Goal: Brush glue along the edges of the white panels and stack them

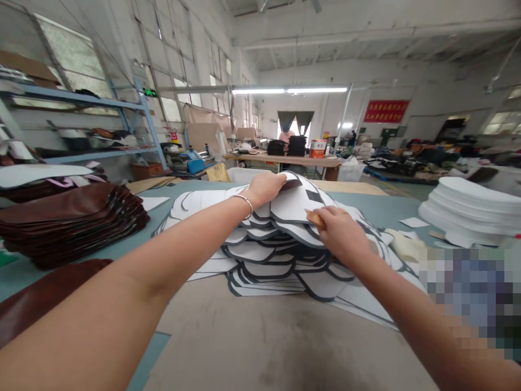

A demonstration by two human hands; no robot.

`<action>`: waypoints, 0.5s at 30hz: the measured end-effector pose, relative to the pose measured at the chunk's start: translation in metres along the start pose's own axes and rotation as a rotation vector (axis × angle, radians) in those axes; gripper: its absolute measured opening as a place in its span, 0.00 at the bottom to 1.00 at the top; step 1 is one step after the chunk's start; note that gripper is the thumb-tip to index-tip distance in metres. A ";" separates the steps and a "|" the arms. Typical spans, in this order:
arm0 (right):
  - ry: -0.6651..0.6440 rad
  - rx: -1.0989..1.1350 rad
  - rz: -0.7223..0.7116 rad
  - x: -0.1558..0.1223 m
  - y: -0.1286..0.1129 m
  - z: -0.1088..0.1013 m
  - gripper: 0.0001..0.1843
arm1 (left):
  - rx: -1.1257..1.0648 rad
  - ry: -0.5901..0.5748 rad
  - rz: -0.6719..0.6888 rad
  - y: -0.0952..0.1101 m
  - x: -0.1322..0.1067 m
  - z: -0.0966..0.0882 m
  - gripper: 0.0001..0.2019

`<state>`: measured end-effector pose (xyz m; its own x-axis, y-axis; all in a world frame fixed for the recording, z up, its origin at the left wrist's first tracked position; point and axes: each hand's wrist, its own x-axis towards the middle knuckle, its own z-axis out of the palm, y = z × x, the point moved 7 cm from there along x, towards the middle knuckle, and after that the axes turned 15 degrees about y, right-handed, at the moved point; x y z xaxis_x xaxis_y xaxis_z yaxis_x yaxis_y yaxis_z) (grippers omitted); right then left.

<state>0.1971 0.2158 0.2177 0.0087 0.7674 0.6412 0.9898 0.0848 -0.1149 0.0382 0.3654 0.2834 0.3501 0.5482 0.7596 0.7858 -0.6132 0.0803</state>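
Observation:
A tall heap of white cut pieces with dark edges (277, 255) lies on the table in front of me. My left hand (266, 186), with a thin bangle at the wrist, grips the far edge of the top white piece (290, 206) and its fingers curl over it. My right hand (340, 233) rests on the right slope of the heap. Its fingers are closed on a small tan brush-like thing (314, 217), pressed against the top piece's dark edge.
A stack of brown leather pieces (69, 220) sits at the left, with more brown leather (36, 298) nearer me. White round pieces are stacked (472, 209) at the right. Blue shelving (81, 125) stands at the left, and a far workbench (285, 158) has a person behind it.

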 end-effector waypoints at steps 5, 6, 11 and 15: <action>-0.094 0.001 -0.054 0.064 -0.008 0.051 0.19 | -0.016 0.079 -0.109 -0.036 0.022 -0.014 0.12; -0.109 0.003 -0.060 0.066 -0.007 0.059 0.19 | -0.013 0.122 -0.156 -0.053 0.027 -0.026 0.14; -0.148 0.007 -0.063 0.065 -0.004 0.073 0.22 | 0.041 0.374 -0.468 -0.155 0.020 -0.113 0.24; -0.149 0.021 -0.037 0.065 -0.005 0.072 0.22 | 0.089 0.469 -0.600 -0.206 -0.022 -0.188 0.27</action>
<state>0.1827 0.3106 0.2052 -0.0503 0.8492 0.5257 0.9857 0.1268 -0.1106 -0.2270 0.3725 0.3714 -0.3872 0.4616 0.7981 0.8180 -0.2275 0.5284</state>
